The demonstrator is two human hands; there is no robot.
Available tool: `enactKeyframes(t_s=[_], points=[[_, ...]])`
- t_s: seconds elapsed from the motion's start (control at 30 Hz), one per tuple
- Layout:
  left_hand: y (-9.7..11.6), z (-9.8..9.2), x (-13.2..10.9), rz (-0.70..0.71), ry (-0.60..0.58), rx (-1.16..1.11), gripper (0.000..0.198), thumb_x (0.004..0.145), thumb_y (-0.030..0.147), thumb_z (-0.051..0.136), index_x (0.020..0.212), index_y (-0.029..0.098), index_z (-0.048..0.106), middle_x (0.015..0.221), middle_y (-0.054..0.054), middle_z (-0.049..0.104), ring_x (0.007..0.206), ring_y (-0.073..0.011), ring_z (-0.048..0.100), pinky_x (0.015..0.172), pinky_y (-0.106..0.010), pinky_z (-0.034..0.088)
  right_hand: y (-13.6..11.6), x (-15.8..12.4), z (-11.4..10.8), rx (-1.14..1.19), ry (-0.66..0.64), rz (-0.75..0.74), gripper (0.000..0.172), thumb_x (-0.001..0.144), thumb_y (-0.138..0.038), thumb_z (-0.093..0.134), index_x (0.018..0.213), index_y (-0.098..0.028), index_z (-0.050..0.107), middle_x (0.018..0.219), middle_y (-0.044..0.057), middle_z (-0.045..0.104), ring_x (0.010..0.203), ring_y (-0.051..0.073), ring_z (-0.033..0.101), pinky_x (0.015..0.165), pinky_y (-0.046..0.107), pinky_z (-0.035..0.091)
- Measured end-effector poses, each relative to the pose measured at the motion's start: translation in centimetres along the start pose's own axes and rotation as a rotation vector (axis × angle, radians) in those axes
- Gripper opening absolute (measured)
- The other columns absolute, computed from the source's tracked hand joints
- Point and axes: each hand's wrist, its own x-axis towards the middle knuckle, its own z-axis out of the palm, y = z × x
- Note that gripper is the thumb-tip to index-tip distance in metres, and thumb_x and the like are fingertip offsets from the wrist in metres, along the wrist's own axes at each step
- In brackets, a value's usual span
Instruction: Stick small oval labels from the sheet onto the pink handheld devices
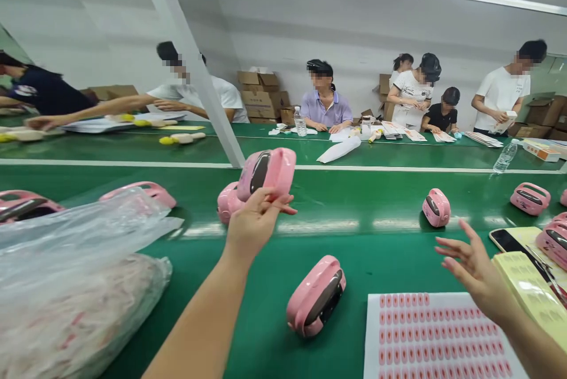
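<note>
My left hand [254, 222] grips a glossy pink plastic housing [283, 169] with a dark oval window, raised over the green belt [376, 202]. Partly hidden behind it, a second pink housing [227, 202] rests on the belt. My right hand [481, 270] is in the air with its fingers spread, holding nothing. Below it lies a white sheet [372, 332] with rows of small pink oval stickers. Another pink housing [316, 296] lies on the green surface between my arms. Farther off, a small pink housing [436, 208] stands just beyond my right fingertips.
A clear plastic bag [88, 302] of small parts fills the left front. At right are yellow sticker sheets [527, 284], a phone [509, 243] and more pink housings [530, 199]. A slanted white post [195, 66] rises beyond the belt. Several co-workers sit or stand across the line.
</note>
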Motion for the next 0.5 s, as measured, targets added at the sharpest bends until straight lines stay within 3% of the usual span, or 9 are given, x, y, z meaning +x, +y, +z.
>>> enactKeyframes(t_s=[0.1,0.2,0.27,0.4,0.5], points=[[2.4,0.8,-6.1,0.186,-0.093,0.073,0.013,0.065,0.021,0.068,0.077,0.024,0.067,0.061,0.005,0.068,0.066,-0.0159,0.062,0.067,-0.024,0.046,-2.2,-0.4,3.5,0.273,-0.138,-0.096,0.086,0.076,-0.042,0.066,0.143,-0.031,0.012,0.128,0.013,0.056,0.118,0.026,0.055,0.092,0.047,0.047],[2.3,2.3,-11.8,0.690,-0.226,0.285,0.015,0.070,0.031,0.061,0.080,0.027,0.072,0.053,-0.001,0.066,0.049,-0.0181,0.058,0.051,-0.026,0.046,-3.2,-1.0,5.8,0.427,-0.211,-0.130,0.091,0.072,-0.034,0.069,0.143,-0.032,0.012,0.139,0.012,0.045,0.127,0.026,0.045,0.098,0.046,0.042],[1.3,3.6,-14.8,0.866,-0.289,0.326,0.020,0.076,0.026,0.056,0.085,0.028,0.073,0.054,-0.003,0.067,0.049,-0.0190,0.061,0.050,-0.025,0.047,-2.9,-1.4,6.3,0.480,-0.200,-0.124,0.090,0.071,-0.029,0.067,0.143,-0.031,0.012,0.140,0.010,0.045,0.126,0.026,0.047,0.095,0.045,0.045],[-1.1,5.9,-19.1,0.919,-0.467,0.180,0.026,0.079,0.019,0.056,0.096,0.030,0.073,0.080,-0.007,0.075,0.071,-0.0211,0.070,0.067,-0.025,0.053,-1.6,-2.3,4.7,0.485,-0.069,-0.020,0.084,0.071,-0.024,0.054,0.142,-0.028,0.009,0.122,0.009,0.059,0.096,0.025,0.066,0.072,0.041,0.057],[-2.5,7.5,-20.7,0.827,-0.501,0.041,0.024,0.077,0.018,0.060,0.094,0.030,0.074,0.079,-0.007,0.075,0.065,-0.0198,0.069,0.064,-0.024,0.053,-0.8,-3.2,3.1,0.487,0.011,0.059,0.087,0.071,-0.022,0.050,0.143,-0.028,0.002,0.122,0.009,0.058,0.090,0.023,0.067,0.066,0.039,0.058]])
